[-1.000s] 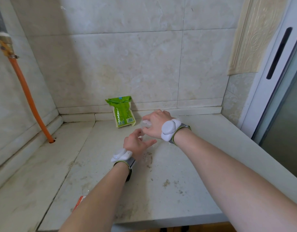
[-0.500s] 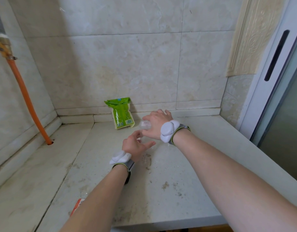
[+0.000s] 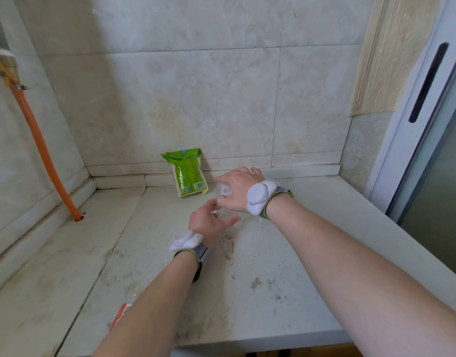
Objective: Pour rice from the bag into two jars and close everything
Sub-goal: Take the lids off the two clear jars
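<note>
A green rice bag (image 3: 188,176) leans against the back wall tiles. Just right of it stands a small clear jar (image 3: 222,191), hard to make out. My right hand (image 3: 238,190) covers its top from above, fingers closed on the whitish lid. Thumb and fingers of my left hand (image 3: 208,222) curl around the jar's lower body from the near side. Both wrists wear white bands. Most of the jar is hidden by my hands. No second jar shows.
The stained stone counter (image 3: 273,292) ends in a front edge below my arms. An orange hose (image 3: 41,148) runs down the left wall into a hole. A red-and-white packet corner (image 3: 122,311) lies near the front left. A sliding door frame (image 3: 417,124) stands at right.
Both hands stay at the jar with hardly any shift. My left hand has drawn slightly nearer and lower. The bag has not moved.
</note>
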Tool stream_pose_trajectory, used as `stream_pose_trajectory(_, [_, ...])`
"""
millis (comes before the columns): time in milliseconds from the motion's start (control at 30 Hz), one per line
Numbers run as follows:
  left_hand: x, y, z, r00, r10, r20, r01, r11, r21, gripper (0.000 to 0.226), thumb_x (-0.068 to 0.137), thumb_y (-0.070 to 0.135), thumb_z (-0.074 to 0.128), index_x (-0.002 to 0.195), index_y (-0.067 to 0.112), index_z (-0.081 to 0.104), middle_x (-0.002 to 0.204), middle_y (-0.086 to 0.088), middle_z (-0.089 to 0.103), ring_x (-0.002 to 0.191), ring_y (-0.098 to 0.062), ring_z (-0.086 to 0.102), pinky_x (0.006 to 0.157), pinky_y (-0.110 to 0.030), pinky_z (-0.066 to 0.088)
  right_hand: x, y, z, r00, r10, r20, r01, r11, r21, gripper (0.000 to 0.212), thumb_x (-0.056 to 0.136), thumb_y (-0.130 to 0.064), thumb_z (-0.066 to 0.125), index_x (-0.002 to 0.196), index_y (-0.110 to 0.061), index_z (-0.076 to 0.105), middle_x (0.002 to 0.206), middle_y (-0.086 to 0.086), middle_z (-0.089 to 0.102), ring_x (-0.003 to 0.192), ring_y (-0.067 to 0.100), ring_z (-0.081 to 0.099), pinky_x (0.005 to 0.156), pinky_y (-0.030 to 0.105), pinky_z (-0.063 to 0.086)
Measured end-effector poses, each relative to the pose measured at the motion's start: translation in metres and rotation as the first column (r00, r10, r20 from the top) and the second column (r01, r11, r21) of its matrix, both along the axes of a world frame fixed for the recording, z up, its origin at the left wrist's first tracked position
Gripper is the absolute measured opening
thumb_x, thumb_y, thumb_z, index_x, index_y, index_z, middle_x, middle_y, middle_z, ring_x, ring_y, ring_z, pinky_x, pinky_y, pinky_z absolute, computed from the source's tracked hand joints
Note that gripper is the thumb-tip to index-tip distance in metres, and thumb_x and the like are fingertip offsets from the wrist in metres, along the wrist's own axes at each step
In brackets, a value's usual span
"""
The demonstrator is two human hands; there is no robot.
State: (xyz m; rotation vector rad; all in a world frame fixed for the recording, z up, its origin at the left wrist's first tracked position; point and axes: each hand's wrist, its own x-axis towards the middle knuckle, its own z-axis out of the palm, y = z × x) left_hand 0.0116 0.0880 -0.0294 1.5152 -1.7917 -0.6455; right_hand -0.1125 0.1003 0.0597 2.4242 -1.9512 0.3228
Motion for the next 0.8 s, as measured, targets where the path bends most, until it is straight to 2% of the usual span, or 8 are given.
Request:
stream_pose_trajectory(100, [-0.001,0.0,0.0,1.0,0.016,0.019,-0.016,1.0,-0.003,0.067,0.067,0.052,0.079,0.124,0.025,0.056,0.12,0.006,0.065,0.103,-0.011,0.063,0.09,-0.027,0.05,-0.001,0.0,0.0,0.999,-0.033,-0.025,0.033,0.999,-0.003,0.062,0.079,-0.067,0.048,0.133,-0.037,0.05,0.134,-0.003,0.055,0.132,0.024,0.038,0.113,0.051,0.019])
stream_pose_trajectory(167, [-0.001,0.0,0.0,1.0,0.017,0.011,-0.017,1.0,-0.004,0.066,0.066,0.053,0.079,0.122,0.025,0.057,0.12,0.006,0.065,0.102,-0.011,0.063,0.091,-0.028,0.05,-0.002,-0.001,0.0,0.996,-0.062,-0.058,0.061,0.998,-0.021,0.065,0.076,-0.073,0.046,0.13,-0.038,0.052,0.13,0.0,0.056,0.129,0.025,0.04,0.111,0.05,0.022])
stream_pose_trajectory(333, [-0.001,0.001,0.0,1.0,0.007,0.003,-0.007,1.0,0.006,0.071,0.067,0.053,0.078,0.127,0.024,0.055,0.123,0.008,0.063,0.104,-0.011,0.063,0.092,-0.028,0.05,-0.001,-0.002,0.0,1.0,-0.026,-0.001,0.026,0.997,-0.074,0.051,0.083,-0.052,0.05,0.132,-0.037,0.05,0.129,0.003,0.055,0.126,0.025,0.042,0.11,0.047,0.025])
stream_pose_trajectory(500, [0.0,0.0,0.0,1.0,0.017,-0.009,-0.017,0.999,0.042,0.068,0.067,0.052,0.079,0.124,0.02,0.056,0.121,0.009,0.063,0.102,-0.011,0.061,0.091,-0.023,0.047,0.001,-0.002,0.008,0.97,0.004,0.243,0.04,0.984,-0.175,0.047,0.085,-0.038,0.053,0.132,-0.039,0.051,0.127,0.001,0.052,0.12,0.021,0.05,0.102,0.037,0.039])
stream_pose_trajectory(667, [-0.001,0.0,0.001,1.0,0.01,-0.02,-0.009,0.998,0.068,0.073,0.068,0.052,0.078,0.128,0.02,0.053,0.124,0.009,0.061,0.106,-0.011,0.061,0.092,-0.023,0.046,-0.006,-0.003,0.002,0.905,-0.019,0.425,0.108,0.977,-0.185,0.04,0.083,-0.042,0.061,0.122,-0.031,0.057,0.116,0.002,0.054,0.1,0.024,0.06,0.09,0.033,0.048])
stream_pose_trajectory(800, [-0.001,0.001,0.002,1.0,0.005,-0.02,-0.003,0.997,0.081,0.074,0.068,0.051,0.078,0.13,0.019,0.052,0.124,0.008,0.06,0.106,-0.011,0.06,0.094,-0.025,0.047,-0.009,0.0,0.003,0.903,-0.01,0.43,0.097,0.979,-0.181,0.038,0.082,-0.042,0.063,0.117,-0.025,0.059,0.108,0.003,0.058,0.093,0.022,0.059,0.086,0.032,0.048])
